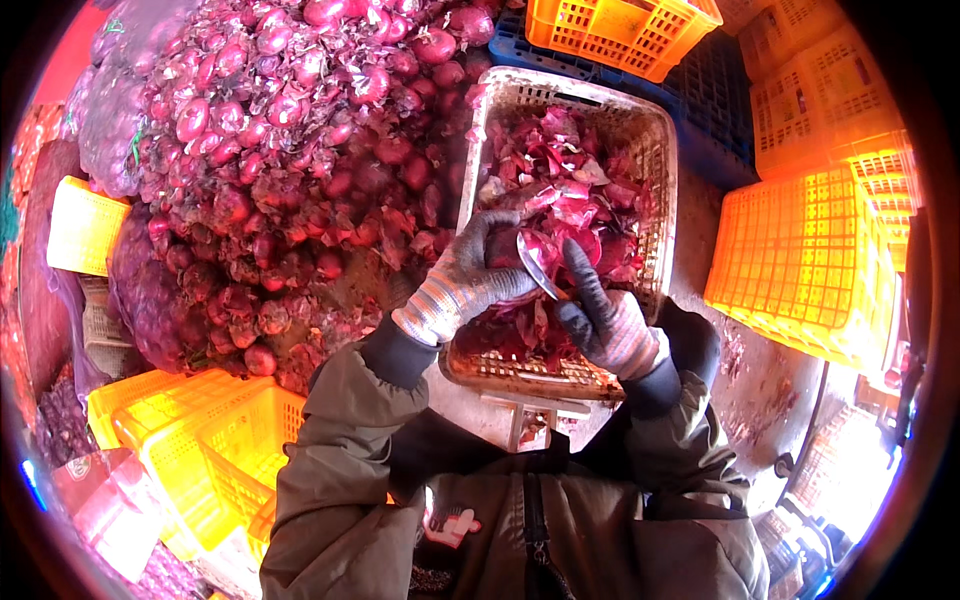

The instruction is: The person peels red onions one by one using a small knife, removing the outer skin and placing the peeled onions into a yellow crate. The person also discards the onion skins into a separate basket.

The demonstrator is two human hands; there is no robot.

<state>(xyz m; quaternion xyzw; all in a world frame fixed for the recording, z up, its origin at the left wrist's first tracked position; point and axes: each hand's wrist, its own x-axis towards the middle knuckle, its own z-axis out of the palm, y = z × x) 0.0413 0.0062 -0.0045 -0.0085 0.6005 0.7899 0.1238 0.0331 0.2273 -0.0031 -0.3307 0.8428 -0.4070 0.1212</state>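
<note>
My left hand, in a striped knit glove with dark coated fingers, holds a red onion above a white plastic crate. A small curved knife is gripped in my right hand, gloved the same way. Its blade lies against or just over the onion, and my right index finger reaches along the onion's side. My fingers cover the knife's handle. Under both hands, loose red onion skins fill much of the crate.
A large heap of red onions spreads to the left, beside purple mesh sacks. Yellow crates stand at right, an orange crate on a blue pallet ahead, and more yellow crates at lower left.
</note>
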